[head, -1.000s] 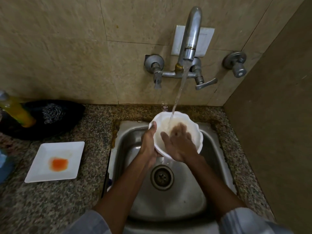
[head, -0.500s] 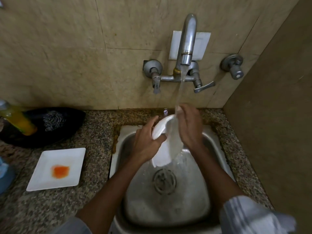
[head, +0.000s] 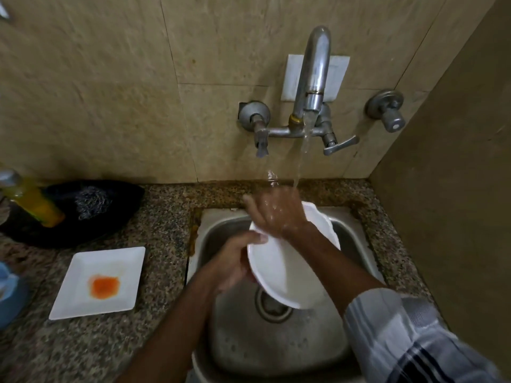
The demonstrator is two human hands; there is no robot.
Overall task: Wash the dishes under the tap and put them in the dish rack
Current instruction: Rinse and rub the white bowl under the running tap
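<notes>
A white bowl [head: 282, 272] is held tilted over the steel sink [head: 276, 344]. My left hand [head: 235, 261] grips its left rim. My right hand [head: 276, 214] lies across the bowl's far edge with fingers spread, under the water that runs from the tap [head: 313, 78]. On the counter to the left lies a square white plate [head: 83, 299] with an orange stain in its middle. No dish rack is in view.
A black bowl [head: 110, 217] with a steel scrubber and a yellow bottle [head: 33, 200] stands at the back left. A blue object [head: 8, 294] sits at the left edge. A wall closes the right side. The tap's lever [head: 341, 145] sticks out right.
The bowl has turned from edge-on to face me more and has dropped lower. My right hand has slid over its far rim, and my left hand has shifted down along the left rim.
</notes>
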